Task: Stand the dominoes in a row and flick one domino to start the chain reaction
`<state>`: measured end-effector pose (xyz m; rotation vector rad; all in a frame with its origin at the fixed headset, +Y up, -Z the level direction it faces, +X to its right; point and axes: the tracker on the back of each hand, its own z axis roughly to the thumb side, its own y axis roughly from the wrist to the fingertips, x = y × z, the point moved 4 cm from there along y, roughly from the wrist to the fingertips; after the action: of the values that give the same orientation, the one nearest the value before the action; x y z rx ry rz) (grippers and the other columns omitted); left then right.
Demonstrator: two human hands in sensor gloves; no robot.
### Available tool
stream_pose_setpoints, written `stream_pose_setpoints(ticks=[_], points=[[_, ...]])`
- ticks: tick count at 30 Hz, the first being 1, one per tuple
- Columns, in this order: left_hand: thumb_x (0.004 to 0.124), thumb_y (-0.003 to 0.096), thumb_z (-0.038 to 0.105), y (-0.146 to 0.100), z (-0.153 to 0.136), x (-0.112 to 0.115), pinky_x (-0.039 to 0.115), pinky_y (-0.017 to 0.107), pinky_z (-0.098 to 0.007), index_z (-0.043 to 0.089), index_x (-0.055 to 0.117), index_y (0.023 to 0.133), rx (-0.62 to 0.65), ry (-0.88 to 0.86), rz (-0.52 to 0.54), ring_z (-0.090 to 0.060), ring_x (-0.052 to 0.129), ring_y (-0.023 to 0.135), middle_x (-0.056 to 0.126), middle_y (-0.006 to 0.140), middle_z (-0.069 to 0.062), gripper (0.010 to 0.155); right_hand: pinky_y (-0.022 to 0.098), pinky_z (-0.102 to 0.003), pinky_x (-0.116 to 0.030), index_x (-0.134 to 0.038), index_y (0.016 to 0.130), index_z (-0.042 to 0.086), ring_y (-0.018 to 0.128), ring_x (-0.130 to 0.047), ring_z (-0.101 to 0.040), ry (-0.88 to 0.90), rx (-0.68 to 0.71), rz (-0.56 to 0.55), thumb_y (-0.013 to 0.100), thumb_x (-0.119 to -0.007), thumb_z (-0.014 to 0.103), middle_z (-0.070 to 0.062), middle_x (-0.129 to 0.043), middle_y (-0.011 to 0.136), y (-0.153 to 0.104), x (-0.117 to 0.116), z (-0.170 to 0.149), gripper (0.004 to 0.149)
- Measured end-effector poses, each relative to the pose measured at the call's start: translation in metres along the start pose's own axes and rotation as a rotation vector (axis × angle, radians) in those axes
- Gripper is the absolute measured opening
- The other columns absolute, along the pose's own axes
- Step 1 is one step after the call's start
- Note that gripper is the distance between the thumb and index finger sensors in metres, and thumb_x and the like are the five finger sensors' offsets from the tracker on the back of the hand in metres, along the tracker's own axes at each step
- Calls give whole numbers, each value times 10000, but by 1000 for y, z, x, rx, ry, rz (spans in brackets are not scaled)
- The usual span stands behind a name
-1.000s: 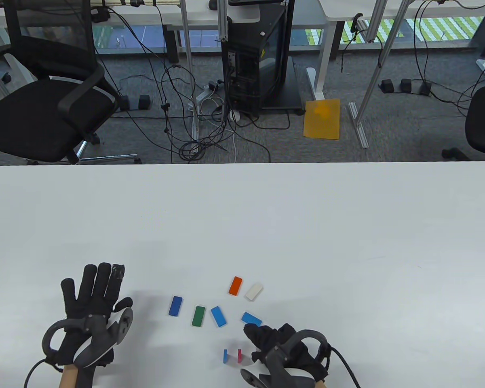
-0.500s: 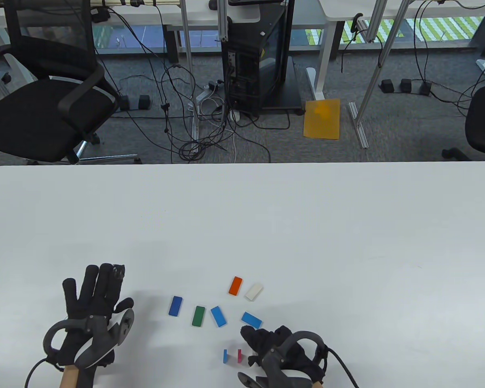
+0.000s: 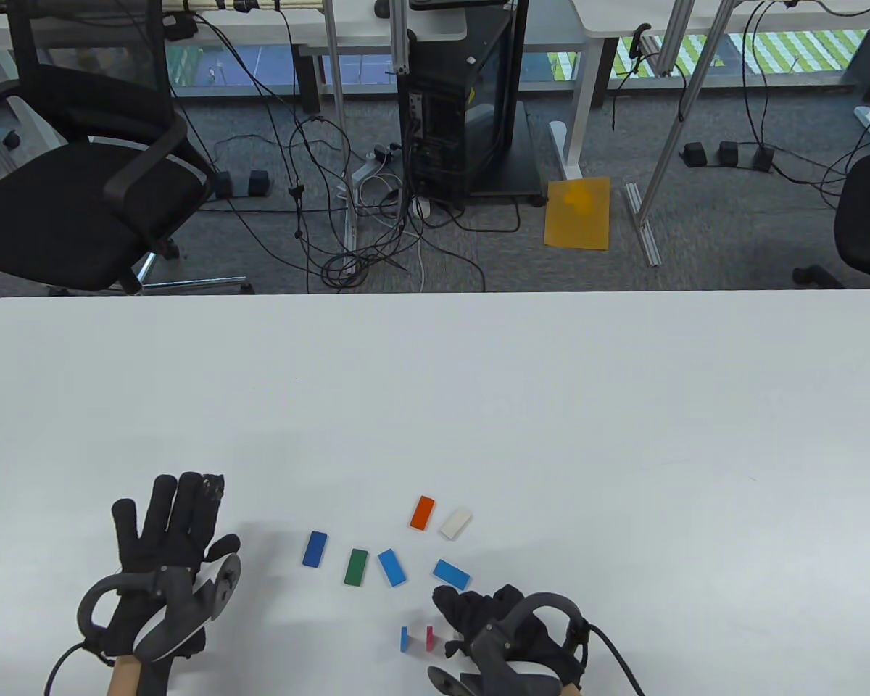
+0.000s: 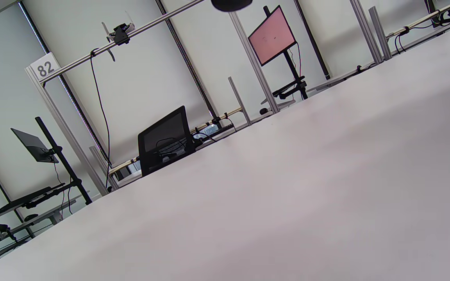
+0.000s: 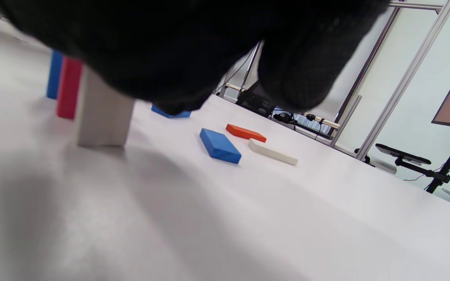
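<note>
On the white table (image 3: 478, 399), 3 dominoes stand: blue (image 3: 404, 639), red (image 3: 429, 638), and white (image 5: 102, 113), pinched by the right hand (image 3: 511, 638). The left hand (image 3: 163, 551) lies spread flat.

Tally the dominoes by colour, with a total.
Blue: 5; one more in the right wrist view may be a repeat, so 4 sure.
Green: 1
Orange: 1
White: 2
Red: 1
Total: 9
</note>
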<state>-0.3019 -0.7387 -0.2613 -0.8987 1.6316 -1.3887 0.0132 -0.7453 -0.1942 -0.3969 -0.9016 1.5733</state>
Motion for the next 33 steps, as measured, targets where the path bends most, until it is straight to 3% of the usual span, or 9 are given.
stream_pose_setpoints(ticks=[33], points=[[238,453,640,0,0,-1,323,814,-631,322,175,1131,-5,6,7,-229,427,1196,462,1245,90,751,446,-384,-834,-644,972,41,319,-963,70,-21,41,59,334,-705,551,7,-892,806,0,-3,5,819]])
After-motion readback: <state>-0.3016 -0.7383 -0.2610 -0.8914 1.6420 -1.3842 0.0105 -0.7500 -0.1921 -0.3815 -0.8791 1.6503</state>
